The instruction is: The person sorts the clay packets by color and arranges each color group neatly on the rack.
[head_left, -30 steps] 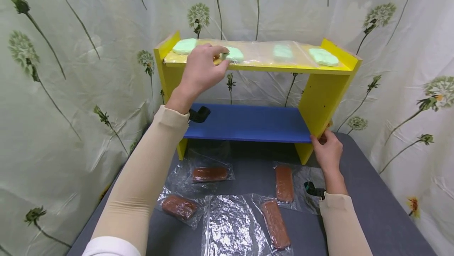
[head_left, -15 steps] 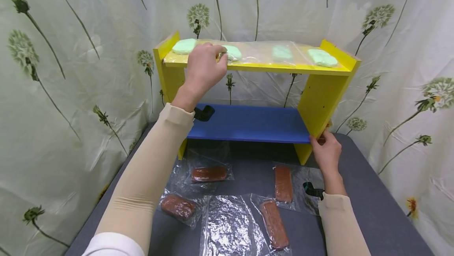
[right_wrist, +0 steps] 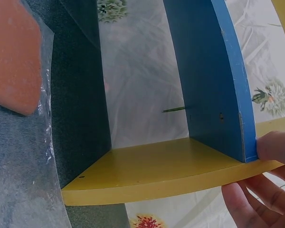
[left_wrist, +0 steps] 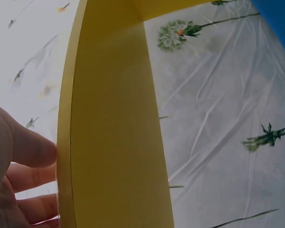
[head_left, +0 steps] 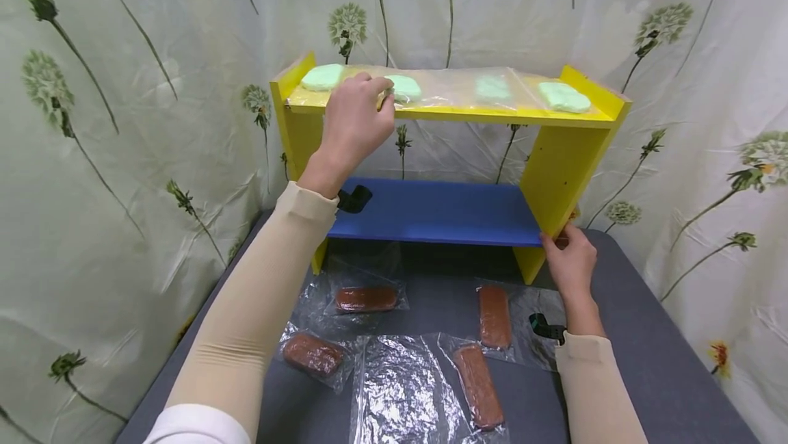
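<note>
My left hand (head_left: 358, 115) is raised to the top board of a yellow and blue shelf unit (head_left: 468, 118). Its curled fingers pinch the left end of a pale green slab (head_left: 406, 89) in a clear plastic bag; the grip is partly hidden. In the left wrist view, the thumb (left_wrist: 35, 147) meets the board's front edge and the fingers pass behind it. My right hand (head_left: 571, 260) grips the unit's right side panel at the blue shelf (head_left: 437, 211); in the right wrist view, thumb and fingers (right_wrist: 237, 202) lie on opposite sides of the panel's edge.
More pale green slabs (head_left: 564, 96) lie along the top board. On the dark table (head_left: 652, 334) are several reddish-brown slabs (head_left: 479, 387) in clear bags, and a shiny clear bag (head_left: 403, 389) in front. A flower-printed curtain (head_left: 111, 239) surrounds the table.
My left hand shifts slightly left along the top board, and the green slab at its fingertips shifts a little with it. The right hand stays in place on the side panel.
</note>
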`<state>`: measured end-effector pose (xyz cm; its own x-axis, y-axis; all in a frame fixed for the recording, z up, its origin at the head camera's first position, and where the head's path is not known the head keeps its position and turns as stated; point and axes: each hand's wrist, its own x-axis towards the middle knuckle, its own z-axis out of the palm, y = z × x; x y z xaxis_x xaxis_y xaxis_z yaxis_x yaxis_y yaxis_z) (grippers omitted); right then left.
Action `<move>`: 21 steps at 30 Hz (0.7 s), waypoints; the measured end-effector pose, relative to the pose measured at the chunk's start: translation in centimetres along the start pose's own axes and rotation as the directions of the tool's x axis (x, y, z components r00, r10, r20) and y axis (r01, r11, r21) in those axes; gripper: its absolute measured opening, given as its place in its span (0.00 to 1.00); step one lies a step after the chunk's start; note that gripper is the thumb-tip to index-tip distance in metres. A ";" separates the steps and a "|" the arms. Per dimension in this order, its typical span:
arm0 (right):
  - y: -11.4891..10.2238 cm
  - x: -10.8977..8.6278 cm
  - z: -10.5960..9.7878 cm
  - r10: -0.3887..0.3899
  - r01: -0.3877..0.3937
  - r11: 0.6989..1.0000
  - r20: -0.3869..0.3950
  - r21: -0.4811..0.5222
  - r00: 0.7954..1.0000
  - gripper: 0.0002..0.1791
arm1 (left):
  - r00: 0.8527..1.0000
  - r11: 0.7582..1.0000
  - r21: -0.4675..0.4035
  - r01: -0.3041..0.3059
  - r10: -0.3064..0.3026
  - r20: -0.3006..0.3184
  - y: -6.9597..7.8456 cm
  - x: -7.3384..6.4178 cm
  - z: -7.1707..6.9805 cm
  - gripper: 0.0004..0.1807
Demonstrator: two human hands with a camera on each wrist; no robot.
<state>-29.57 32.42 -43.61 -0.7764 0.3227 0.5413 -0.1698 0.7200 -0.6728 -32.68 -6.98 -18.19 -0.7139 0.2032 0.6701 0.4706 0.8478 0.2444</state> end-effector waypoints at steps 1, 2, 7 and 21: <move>0.0 0.0 0.0 -0.001 0.001 1.000 -0.002 0.001 1.000 0.18 | 1.000 1.000 -0.001 -0.009 0.009 -0.003 0.0 0.0 0.0 0.18; 0.0 0.0 -0.1 -0.002 0.002 1.000 -0.004 0.000 1.000 0.17 | 1.000 1.000 0.001 -0.016 0.016 -0.002 0.0 0.0 0.0 0.17; -0.1 0.0 -0.2 -0.004 0.004 1.000 -0.003 0.000 1.000 0.18 | 0.998 0.999 0.020 -0.043 0.042 0.038 0.0 -0.2 -0.2 0.19; 0.1 0.1 -0.1 0.002 -0.002 1.000 -0.002 -0.002 1.000 0.19 | 0.952 0.960 0.001 -0.279 0.276 -0.132 0.5 -3.6 -0.5 0.17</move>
<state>-29.55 32.61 -43.59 -0.7757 0.3251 0.5409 -0.1669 0.7210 -0.6726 -29.63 -7.57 -20.12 -0.4811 0.3628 0.7981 0.6505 0.7580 0.0475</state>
